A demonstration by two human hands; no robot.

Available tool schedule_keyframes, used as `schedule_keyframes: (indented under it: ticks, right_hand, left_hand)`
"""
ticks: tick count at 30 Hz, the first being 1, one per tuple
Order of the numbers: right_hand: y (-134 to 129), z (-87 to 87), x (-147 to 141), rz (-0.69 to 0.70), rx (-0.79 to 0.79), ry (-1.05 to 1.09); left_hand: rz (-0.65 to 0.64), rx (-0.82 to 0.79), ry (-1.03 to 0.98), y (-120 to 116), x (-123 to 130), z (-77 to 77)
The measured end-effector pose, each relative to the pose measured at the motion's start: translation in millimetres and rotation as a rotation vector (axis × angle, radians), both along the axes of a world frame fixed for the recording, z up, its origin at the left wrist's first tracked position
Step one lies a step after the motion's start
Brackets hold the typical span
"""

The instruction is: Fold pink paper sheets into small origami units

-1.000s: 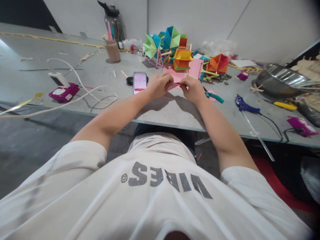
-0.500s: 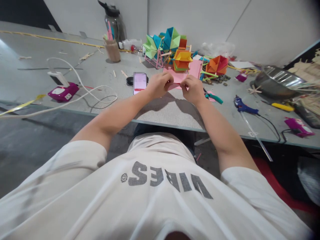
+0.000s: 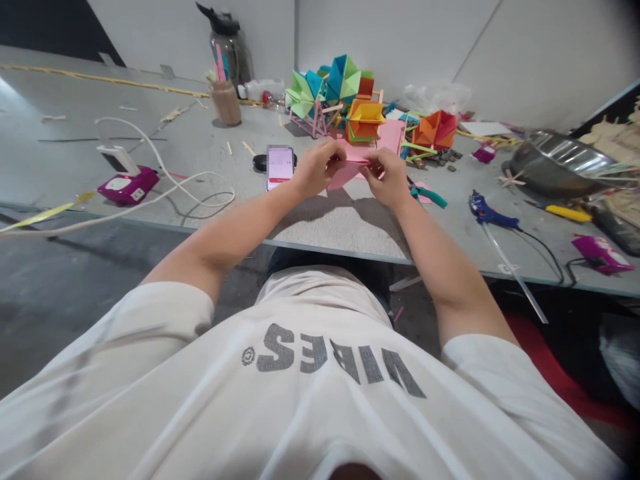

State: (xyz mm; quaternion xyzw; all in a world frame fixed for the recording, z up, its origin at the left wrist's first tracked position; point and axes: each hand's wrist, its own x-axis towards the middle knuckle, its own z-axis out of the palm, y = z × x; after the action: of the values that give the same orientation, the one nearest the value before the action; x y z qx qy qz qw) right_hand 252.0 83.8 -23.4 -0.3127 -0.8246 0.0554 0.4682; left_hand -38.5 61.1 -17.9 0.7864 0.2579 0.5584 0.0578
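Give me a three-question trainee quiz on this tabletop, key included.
1. True or false: the right-hand grip holds the blue glue gun.
2. Which lies nearer that grip: A, the metal bowl; B, the teal-handled tool?
3. Fill in, from the wearer's viewpoint: the phone lies to the ____ of the left-hand grip.

Key: 1. False; it pinches pink paper. 2. B. 3. left.

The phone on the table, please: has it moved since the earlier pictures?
No: the phone lies where it did, judged against the brown cup standing behind it to the left.
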Motion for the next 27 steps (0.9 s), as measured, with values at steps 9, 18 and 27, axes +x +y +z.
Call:
schedule_keyframes:
  ticks: [9, 18, 27]
  right_hand:
    - [1, 3.1, -3, 0.040, 0.046, 0.017]
    - [-5, 7.9, -1, -0.004, -0.048, 0.031]
    - [-12, 14.0, -2, -0.057, -0.049, -0.014]
  left_hand:
    - [-0.080, -0.055, -0.084, 15, -1, -13.4]
    - [-0.211, -0.276, -0.190, 21, 6, -21.5]
    - [-0.198, -0.394, -0.209, 21, 7, -18.4]
